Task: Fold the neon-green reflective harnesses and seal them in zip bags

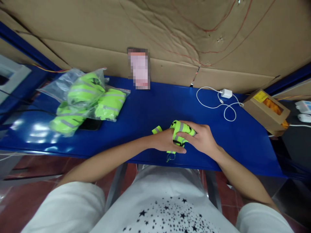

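Observation:
A yellow-green reflective strap with silver-grey stripes and black parts is bunched into a small roll over the near part of the blue table. My left hand closes on it from the left, thumb on the near side and most fingers hidden behind the roll. From the right, my right hand grips the same roll, thumb across its top and fingers round the far side. One short strap end sticks out beyond my left wrist. Another end with loose green threads hangs below my left hand.
Clear plastic bags of similar yellow-green reflective bundles lie at the left, partly over a dark flat object. A phone leans on the cardboard backing. A white charger with coiled cable and an open cardboard box sit at the right.

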The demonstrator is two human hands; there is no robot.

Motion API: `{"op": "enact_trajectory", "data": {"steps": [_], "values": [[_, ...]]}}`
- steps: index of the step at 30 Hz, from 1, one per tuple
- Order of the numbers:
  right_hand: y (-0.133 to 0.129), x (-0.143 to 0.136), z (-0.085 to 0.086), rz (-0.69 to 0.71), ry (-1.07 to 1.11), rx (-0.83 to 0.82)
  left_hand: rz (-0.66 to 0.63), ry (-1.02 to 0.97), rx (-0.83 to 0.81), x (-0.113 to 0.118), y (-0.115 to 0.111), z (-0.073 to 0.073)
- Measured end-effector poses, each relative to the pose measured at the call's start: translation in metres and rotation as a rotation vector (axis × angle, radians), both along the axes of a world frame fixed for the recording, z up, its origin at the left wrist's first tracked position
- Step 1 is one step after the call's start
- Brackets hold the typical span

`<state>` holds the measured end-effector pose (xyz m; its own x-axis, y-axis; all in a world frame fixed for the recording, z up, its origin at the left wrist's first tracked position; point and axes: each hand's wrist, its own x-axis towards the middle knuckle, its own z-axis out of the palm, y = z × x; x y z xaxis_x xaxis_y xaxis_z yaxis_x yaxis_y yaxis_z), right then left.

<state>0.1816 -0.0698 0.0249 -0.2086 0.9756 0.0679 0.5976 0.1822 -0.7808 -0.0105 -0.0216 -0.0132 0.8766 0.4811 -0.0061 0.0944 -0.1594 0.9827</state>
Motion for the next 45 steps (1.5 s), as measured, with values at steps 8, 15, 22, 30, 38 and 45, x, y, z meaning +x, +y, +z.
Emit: {"op": "enact_trajectory", "data": {"steps": [8, 15, 22, 30, 38, 45], "values": [[-0.002, 0.002, 0.002, 0.009, 0.001, 0.07, -0.077, 0.088, 0.099, -0.006, 0.003, 0.012], [-0.003, 0.004, 0.0, -0.066, 0.055, 0.041, -0.348, 0.014, -0.529, -0.008, 0.009, 0.021], [-0.004, 0.005, 0.0, -0.111, -0.013, 0.153, -0.41, -0.019, -0.804, -0.008, 0.009, 0.017], [-0.002, 0.007, 0.002, -0.145, 0.108, 0.02, -0.327, -0.02, -0.753, -0.004, 0.007, 0.008], [0.008, 0.016, -0.001, -0.239, 0.45, -0.373, -0.279, -0.02, -0.572, -0.005, 0.004, 0.013], [0.013, 0.011, 0.002, -0.217, 0.692, -0.625, -0.373, 0.007, -0.486, -0.008, 0.011, 0.013]]}}
